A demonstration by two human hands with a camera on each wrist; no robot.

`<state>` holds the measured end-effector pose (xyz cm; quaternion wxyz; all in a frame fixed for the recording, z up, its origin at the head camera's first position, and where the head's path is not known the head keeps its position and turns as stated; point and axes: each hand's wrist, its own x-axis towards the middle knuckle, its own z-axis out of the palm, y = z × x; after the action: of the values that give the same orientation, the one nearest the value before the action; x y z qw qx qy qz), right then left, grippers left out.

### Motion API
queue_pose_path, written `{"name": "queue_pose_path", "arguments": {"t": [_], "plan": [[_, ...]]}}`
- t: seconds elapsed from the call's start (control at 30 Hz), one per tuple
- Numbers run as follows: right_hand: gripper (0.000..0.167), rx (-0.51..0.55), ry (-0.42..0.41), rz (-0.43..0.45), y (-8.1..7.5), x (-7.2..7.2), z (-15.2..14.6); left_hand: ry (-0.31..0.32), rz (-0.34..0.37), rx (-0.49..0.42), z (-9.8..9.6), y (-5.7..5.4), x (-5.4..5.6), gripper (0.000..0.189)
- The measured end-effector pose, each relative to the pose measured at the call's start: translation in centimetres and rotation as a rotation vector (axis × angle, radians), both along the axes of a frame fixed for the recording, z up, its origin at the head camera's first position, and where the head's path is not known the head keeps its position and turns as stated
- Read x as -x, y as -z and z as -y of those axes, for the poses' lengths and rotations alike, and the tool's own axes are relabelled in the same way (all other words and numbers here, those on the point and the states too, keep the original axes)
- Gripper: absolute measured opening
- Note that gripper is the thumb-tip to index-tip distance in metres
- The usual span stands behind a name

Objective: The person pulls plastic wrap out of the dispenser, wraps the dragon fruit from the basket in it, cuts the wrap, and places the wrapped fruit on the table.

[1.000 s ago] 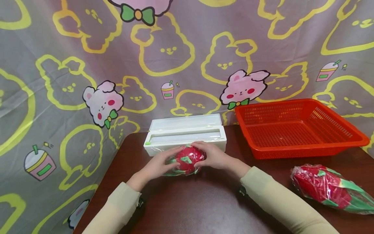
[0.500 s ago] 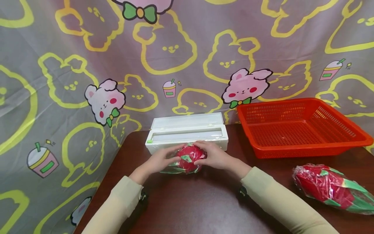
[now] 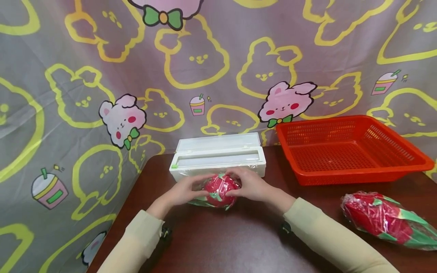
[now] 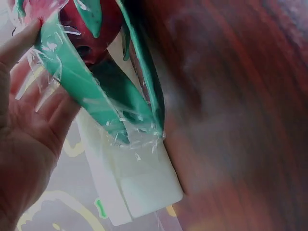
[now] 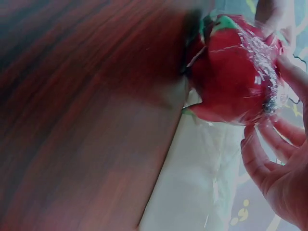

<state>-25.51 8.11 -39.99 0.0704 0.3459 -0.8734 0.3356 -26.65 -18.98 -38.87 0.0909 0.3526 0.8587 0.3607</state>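
A red dragon fruit (image 3: 220, 189) with green scales, covered in clear cling film, is between my two hands just in front of a white cling film dispenser (image 3: 218, 161). My left hand (image 3: 184, 189) holds its leafy end, thumb on the near side. On the opposite end, my right hand (image 3: 250, 184) grips the fruit with curled fingers and thumb. Long green leaves (image 4: 72, 67) under film stick out past the left palm in the left wrist view. Bunched, shiny film (image 5: 262, 62) lies over the red skin near the right fingers. The dispenser's lid stands raised.
A second film-wrapped dragon fruit (image 3: 385, 220) lies on the brown table (image 3: 239, 242) at the right. Behind it sits a red perforated plastic basket (image 3: 362, 172). A patterned curtain (image 3: 218, 68) hangs along the table's back and left.
The dragon fruit has turned a little between my hands, its front green scale now lower and more red skin showing. Both hands stay on it, with slight shifts of the fingers.
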Motion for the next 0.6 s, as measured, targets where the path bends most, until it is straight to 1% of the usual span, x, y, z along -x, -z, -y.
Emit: {"name": "queue_pose_path", "arguments": {"t": [0.13,0.2,0.33,0.4,0.43,0.6], "plan": [[0.061,-0.019,0.004,0.001,-0.04,-0.19,-0.15,0.026,0.032,-0.020,0.21,0.03,-0.01,0.062],[0.062,-0.012,0.001,0.016,0.03,-0.26,-0.21,0.031,0.041,-0.021,0.27,0.13,0.08,0.063],[0.064,-0.005,-0.008,0.039,-0.01,-0.29,-0.35,0.013,0.070,-0.026,0.46,0.25,0.11,0.065],[0.065,-0.010,-0.009,0.051,-0.08,-0.24,-0.43,0.007,0.092,-0.045,0.54,0.19,0.08,0.066],[0.066,-0.012,-0.007,0.065,-0.13,-0.21,-0.48,0.006,0.102,-0.053,0.59,0.21,0.12,0.066],[0.067,0.000,0.029,0.161,-0.69,-0.01,-0.94,0.000,0.104,-0.063,1.02,0.09,0.37,0.065]]}}
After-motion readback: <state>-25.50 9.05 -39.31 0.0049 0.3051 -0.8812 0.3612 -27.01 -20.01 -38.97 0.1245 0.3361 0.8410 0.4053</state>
